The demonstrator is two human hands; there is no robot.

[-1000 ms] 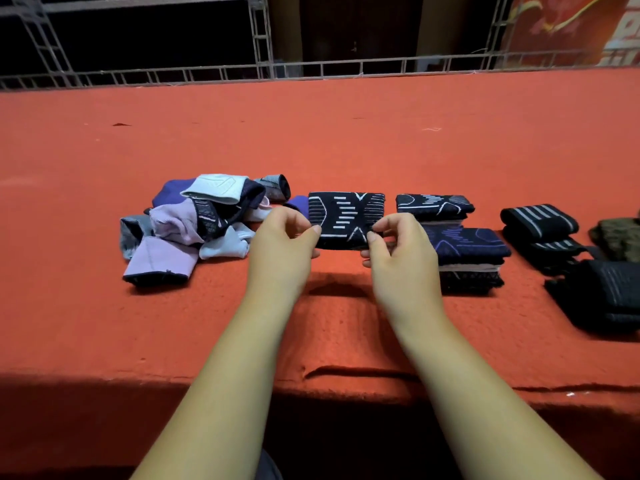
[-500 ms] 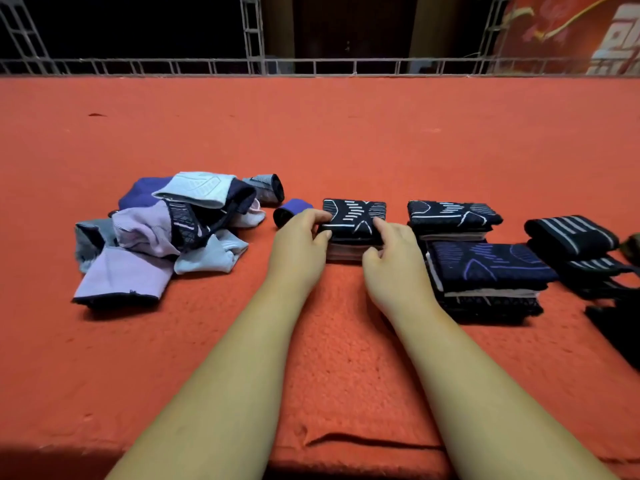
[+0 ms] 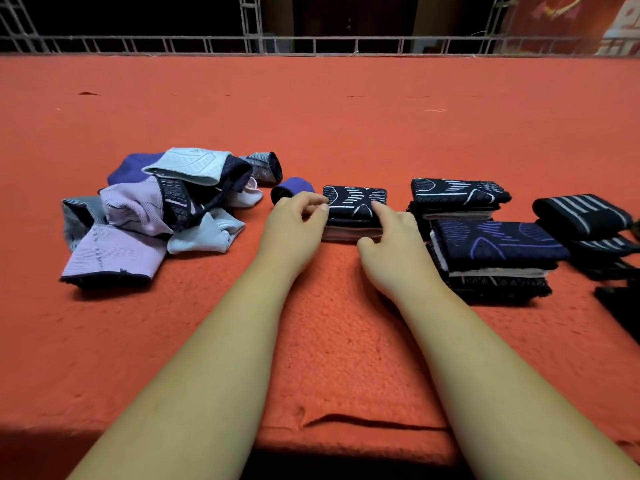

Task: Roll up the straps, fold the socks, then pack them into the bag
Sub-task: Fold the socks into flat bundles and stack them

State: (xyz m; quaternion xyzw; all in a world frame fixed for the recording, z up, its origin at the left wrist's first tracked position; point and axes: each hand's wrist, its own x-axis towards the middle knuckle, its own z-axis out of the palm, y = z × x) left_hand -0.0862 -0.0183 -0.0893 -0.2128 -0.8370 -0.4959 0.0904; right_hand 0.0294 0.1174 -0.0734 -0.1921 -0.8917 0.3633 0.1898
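A folded black sock with white line pattern lies on top of a small stack at the middle of the red cloth. My left hand has its fingers curled at the sock's left edge, thumb and fingertips pinching it. My right hand rests its forefinger on the sock's right side, thumb down at the front of the stack. To the left is a loose pile of unfolded socks in lilac, pale blue, grey and navy. A small rolled purple piece sits behind my left hand.
Right of the stack stand two more stacks of folded socks: a black one behind and a navy one in front. Rolled black striped straps lie at the far right. A metal railing borders the cloth's far edge. No bag is visible.
Both hands carried the folded sock from in front of me down onto the small stack. The view has moved closer and slightly left.
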